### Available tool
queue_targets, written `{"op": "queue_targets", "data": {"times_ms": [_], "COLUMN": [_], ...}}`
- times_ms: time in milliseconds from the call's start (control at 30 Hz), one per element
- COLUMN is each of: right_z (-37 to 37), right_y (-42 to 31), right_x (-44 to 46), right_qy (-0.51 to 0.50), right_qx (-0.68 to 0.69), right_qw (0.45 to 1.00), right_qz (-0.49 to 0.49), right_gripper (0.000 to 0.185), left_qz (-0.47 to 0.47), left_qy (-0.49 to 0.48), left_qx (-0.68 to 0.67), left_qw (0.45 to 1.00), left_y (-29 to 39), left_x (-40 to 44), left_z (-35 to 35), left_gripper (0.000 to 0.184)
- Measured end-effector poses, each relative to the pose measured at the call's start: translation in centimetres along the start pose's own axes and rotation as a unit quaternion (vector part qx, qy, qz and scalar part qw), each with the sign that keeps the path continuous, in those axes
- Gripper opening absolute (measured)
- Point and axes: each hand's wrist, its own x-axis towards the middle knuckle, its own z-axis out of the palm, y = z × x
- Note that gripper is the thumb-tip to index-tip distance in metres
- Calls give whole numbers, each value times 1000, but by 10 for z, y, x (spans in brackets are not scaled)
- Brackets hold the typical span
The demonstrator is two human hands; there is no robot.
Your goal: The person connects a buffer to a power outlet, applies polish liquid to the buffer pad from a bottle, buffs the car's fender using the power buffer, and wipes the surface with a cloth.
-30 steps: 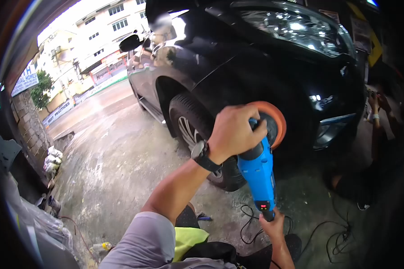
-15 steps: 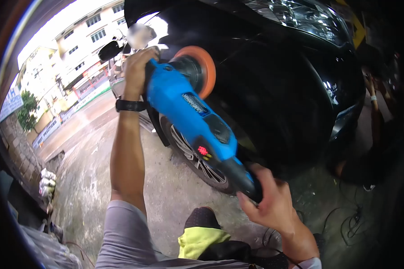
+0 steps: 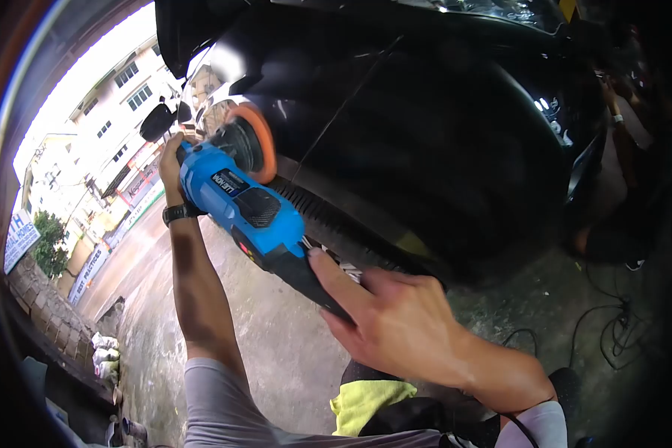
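Observation:
A blue power polisher (image 3: 239, 198) with an orange round pad (image 3: 255, 142) is held in both hands. The pad's face is against or very close to the black car's side panel (image 3: 396, 142), above the front wheel. My left hand (image 3: 173, 168), with a black watch on the wrist, grips the head end of the tool, its fingers partly hidden behind it. My right hand (image 3: 388, 317) is wrapped round the black rear handle. A yellow-green cloth (image 3: 369, 405) lies by my lap.
Black cable (image 3: 621, 328) is coiled on the concrete floor at the right. Another person's arm (image 3: 618, 123) shows in the dark at the right edge. White bags (image 3: 106, 355) sit by the brick wall. The side mirror (image 3: 157, 123) juts out at upper left.
The polisher has moved left along the car, from near the front bumper to above the wheel, and now lies more slanted. Both hands moved with it, and the view has shifted.

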Motion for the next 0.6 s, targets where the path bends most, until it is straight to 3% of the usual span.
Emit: {"op": "queue_targets", "data": {"times_ms": [200, 433, 600], "right_z": [-19, -17, -19], "right_y": [4, 6, 4], "right_x": [-27, -21, -28], "right_qy": [-8, -2, -7], "right_qx": [29, 26, 22], "right_qw": [999, 999, 999], "right_qz": [34, 23, 27], "right_gripper": [69, 63, 64], "left_qz": [44, 16, 44], "left_qy": [-24, -46, -57], "left_qx": [114, 68, 86], "left_qw": [992, 997, 994], "left_y": [30, 27, 30], "left_x": [-26, -5, -9], "left_z": [40, 31, 36], "left_gripper": [36, 36, 35]}}
